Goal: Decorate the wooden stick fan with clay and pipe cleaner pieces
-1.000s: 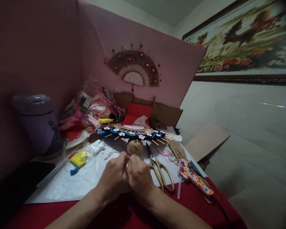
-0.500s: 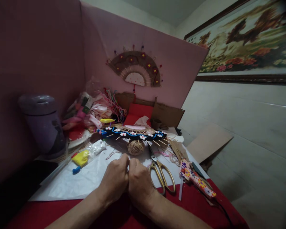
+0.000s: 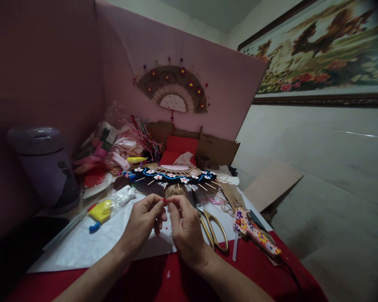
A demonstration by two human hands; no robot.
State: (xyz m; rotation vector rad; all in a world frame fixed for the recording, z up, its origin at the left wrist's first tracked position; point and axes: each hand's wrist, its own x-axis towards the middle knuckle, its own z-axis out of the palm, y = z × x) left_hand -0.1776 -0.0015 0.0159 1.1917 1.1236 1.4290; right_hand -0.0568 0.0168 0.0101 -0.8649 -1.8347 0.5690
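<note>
Between the fingertips of both hands is a small red piece (image 3: 165, 201) that looks like modelling clay. My left hand (image 3: 146, 218) pinches it from the left, thumb against index finger. From the right, my right hand (image 3: 184, 228) pinches the same piece. Just beyond the fingers sits a ball of twine (image 3: 175, 191), partly hidden by them. Above it a fan (image 3: 176, 177) with a black band, blue wavy line and white flowers lies on the table. Tiny red bits dot the white sheet (image 3: 91, 247) under my hands.
Gold-handled scissors (image 3: 212, 226) lie right of my right hand. Further right is a flower-patterned glue gun (image 3: 256, 233) with its cord. A bag of yellow clay (image 3: 101, 211) lies left, near a purple lidded container (image 3: 45, 167). Another fan (image 3: 173, 86) hangs on the pink panel.
My hands were closed together with knuckles up; they have turned and parted slightly, showing the red piece between the fingertips. The whole view has shifted a little.
</note>
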